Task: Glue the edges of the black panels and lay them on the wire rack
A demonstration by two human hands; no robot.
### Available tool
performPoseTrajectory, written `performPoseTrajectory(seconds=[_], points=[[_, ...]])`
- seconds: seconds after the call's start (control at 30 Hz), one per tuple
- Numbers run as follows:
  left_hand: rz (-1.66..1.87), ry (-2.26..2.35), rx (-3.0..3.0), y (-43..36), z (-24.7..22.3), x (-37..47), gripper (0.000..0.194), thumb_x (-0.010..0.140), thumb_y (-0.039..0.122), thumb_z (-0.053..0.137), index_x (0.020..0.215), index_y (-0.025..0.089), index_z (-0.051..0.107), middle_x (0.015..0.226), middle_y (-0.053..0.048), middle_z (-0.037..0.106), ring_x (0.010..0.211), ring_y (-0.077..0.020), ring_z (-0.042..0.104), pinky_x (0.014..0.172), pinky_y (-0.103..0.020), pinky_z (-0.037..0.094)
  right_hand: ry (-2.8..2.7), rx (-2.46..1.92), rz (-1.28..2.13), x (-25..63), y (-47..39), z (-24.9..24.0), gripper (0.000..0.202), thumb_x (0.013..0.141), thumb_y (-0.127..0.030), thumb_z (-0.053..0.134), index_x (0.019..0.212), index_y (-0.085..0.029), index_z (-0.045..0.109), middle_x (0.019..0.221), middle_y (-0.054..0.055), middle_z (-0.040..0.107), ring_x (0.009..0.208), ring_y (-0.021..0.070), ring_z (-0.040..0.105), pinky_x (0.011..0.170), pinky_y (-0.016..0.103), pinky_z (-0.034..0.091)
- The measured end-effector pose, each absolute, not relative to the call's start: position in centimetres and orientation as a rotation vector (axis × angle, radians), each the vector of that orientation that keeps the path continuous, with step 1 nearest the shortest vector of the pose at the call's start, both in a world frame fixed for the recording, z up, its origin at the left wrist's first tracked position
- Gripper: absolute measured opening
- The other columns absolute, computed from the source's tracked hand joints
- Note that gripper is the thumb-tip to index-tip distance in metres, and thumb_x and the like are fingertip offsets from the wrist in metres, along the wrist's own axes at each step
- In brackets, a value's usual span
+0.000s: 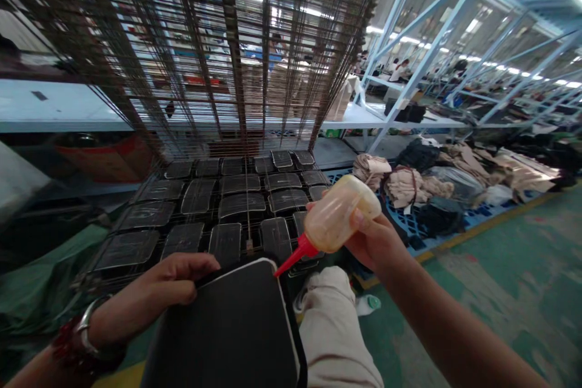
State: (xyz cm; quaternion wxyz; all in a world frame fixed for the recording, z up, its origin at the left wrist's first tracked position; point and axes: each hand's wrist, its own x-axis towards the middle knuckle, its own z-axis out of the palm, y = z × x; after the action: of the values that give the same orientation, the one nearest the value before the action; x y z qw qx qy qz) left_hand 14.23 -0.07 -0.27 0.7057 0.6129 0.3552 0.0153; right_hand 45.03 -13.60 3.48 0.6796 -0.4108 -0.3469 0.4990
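Observation:
My left hand (170, 282) grips the upper left edge of a black panel (231, 327), thumb on its face. A pale line of glue runs along the panel's rim, across the top and down the right side. In my right hand (370, 233) is a glue bottle (339, 212), translucent with yellowish contents, tilted down to the left. Its red nozzle (295, 257) points at the panel's upper right corner, the tip at or just above the glue line. The panel's lower end runs out of view.
Several black pieces with pale outlines (240, 203) lie in rows on a wire rack, whose raised wire shelves (236, 42) lean overhead. Fabric bundles (407, 185) sit on a blue pallet at the right. A green-capped bottle (368, 304) lies on the floor beside my leg.

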Motion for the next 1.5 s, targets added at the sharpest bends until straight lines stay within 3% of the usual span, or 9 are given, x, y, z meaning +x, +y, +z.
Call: performPoseTrajectory(seconds=[0.27,0.6,0.77,0.97,1.17,1.33,1.5], points=[[0.159,0.878,1.184,-0.4,0.8,14.7,0.027,0.056,0.018,0.069,0.080,0.021,0.080,0.078,-0.006,0.079,0.064,-0.0209,0.067,0.061,-0.027,0.055,-0.790,-0.904,1.157,44.8,-15.0,3.4,0.048,0.069,-0.047,0.086,0.108,-0.022,0.073,0.100,0.012,0.078,0.100,0.0358,0.072,0.091,0.051,0.058],[0.257,0.950,1.068,-0.1,0.5,14.6,0.030,0.048,0.014,0.075,0.078,0.016,0.080,0.076,-0.010,0.079,0.063,-0.0232,0.069,0.058,-0.028,0.057,-0.795,-0.841,1.194,44.7,-16.6,2.8,0.048,0.073,-0.045,0.084,0.113,-0.022,0.072,0.102,0.012,0.077,0.098,0.0343,0.073,0.089,0.051,0.058],[0.328,1.019,0.998,0.1,0.4,14.4,0.033,0.045,0.012,0.075,0.078,0.017,0.079,0.077,-0.009,0.080,0.063,-0.0225,0.070,0.057,-0.028,0.058,-0.778,-0.862,1.146,44.9,-17.1,2.2,0.052,0.072,-0.047,0.085,0.115,-0.021,0.071,0.109,0.013,0.076,0.096,0.0289,0.073,0.087,0.041,0.059],[0.385,1.061,0.904,-0.2,-0.2,13.7,0.037,0.046,0.012,0.080,0.083,0.019,0.077,0.080,-0.005,0.080,0.067,-0.0239,0.072,0.059,-0.030,0.060,-0.652,-0.870,1.032,44.8,-16.7,1.7,0.046,0.070,-0.044,0.086,0.109,-0.022,0.073,0.106,0.013,0.078,0.095,0.0283,0.074,0.084,0.039,0.061],[0.419,1.084,0.860,-0.3,-2.5,12.6,0.050,0.052,0.017,0.088,0.099,0.020,0.073,0.094,-0.005,0.080,0.080,-0.0250,0.074,0.069,-0.032,0.062,-0.480,-0.828,0.858,44.5,-15.9,0.7,0.055,0.074,-0.038,0.085,0.124,-0.027,0.064,0.108,0.006,0.078,0.104,0.0276,0.073,0.102,0.046,0.054],[0.427,1.073,0.818,-0.6,-3.4,12.4,0.058,0.052,0.019,0.092,0.106,0.020,0.071,0.104,-0.008,0.079,0.088,-0.0278,0.074,0.076,-0.036,0.062,-0.428,-0.830,0.782,44.6,-15.5,0.1,0.048,0.079,-0.037,0.082,0.122,-0.023,0.065,0.109,0.009,0.077,0.105,0.0233,0.072,0.093,0.034,0.058],[0.435,1.065,0.805,-1.3,-2.3,13.2,0.057,0.049,0.015,0.093,0.101,0.017,0.072,0.098,-0.011,0.080,0.081,-0.0312,0.075,0.071,-0.040,0.064,-0.428,-0.853,0.806,43.8,-15.7,-0.1,0.043,0.080,-0.035,0.081,0.119,-0.022,0.067,0.111,0.011,0.077,0.105,0.0277,0.072,0.093,0.041,0.060]])
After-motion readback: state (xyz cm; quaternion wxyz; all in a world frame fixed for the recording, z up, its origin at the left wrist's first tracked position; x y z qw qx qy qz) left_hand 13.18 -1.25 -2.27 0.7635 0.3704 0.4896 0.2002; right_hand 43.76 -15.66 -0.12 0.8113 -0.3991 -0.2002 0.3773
